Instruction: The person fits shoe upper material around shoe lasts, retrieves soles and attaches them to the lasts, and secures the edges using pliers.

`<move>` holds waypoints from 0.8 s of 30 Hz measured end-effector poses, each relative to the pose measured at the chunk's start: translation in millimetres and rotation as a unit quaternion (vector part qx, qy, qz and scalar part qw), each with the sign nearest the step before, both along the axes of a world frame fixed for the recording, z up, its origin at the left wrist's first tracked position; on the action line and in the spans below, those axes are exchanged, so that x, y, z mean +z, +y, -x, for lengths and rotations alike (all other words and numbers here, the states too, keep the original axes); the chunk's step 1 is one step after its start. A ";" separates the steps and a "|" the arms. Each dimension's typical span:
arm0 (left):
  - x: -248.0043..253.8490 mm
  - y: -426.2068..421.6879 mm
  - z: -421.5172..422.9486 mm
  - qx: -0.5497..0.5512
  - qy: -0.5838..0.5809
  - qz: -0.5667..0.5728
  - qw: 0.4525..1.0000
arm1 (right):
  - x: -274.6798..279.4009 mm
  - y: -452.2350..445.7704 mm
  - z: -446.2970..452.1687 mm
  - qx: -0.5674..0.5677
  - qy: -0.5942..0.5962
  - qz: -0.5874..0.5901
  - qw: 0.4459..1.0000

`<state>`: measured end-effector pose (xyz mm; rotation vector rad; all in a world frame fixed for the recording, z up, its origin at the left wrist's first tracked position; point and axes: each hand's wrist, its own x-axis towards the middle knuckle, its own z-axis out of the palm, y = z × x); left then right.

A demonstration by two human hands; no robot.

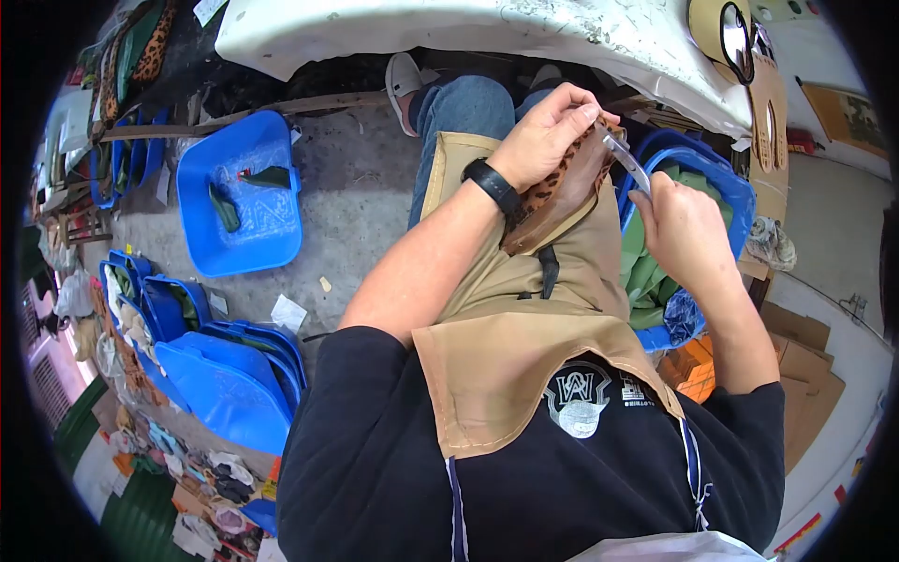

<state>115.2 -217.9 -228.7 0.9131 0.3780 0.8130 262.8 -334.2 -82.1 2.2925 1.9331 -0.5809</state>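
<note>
A leopard-print shoe upper [559, 199] with a brown lining lies over the tan apron [478, 272] on my lap. My left hand [551, 131], with a black watch at the wrist, is closed on the far end of this upper, thumb and fingers pinched together. In my right hand [688, 225] is a flat silver metal tool [629, 163] like a blade. Its tip meets the upper's edge close to my left fingertips. The tool's handle is hidden inside my fist, so its exact kind cannot be made out.
Close on the right stands a blue bin [742, 192] holding green pieces [646, 276]. Another blue bin [192, 229] with two dark green pieces is on the floor at left, near stacked blue bins [225, 375]. A white-covered table [449, 23] spans the far side.
</note>
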 end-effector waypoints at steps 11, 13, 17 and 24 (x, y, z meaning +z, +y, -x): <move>-6.5 -2.3 -0.7 -0.010 0.069 -0.036 0.997 | -11.2 -14.7 5.2 -0.090 0.107 0.003 0.990; -5.0 2.0 -2.0 -0.010 0.111 -0.041 0.993 | -8.4 -11.5 3.7 0.038 -0.067 -0.025 0.997; -6.3 9.4 -0.4 -0.024 0.112 -0.072 0.991 | 10.8 -9.4 -5.4 -0.072 0.103 0.052 0.991; -4.8 10.3 6.5 -0.029 0.121 -0.086 0.989 | 2.2 -10.3 1.7 -0.227 0.266 0.064 0.935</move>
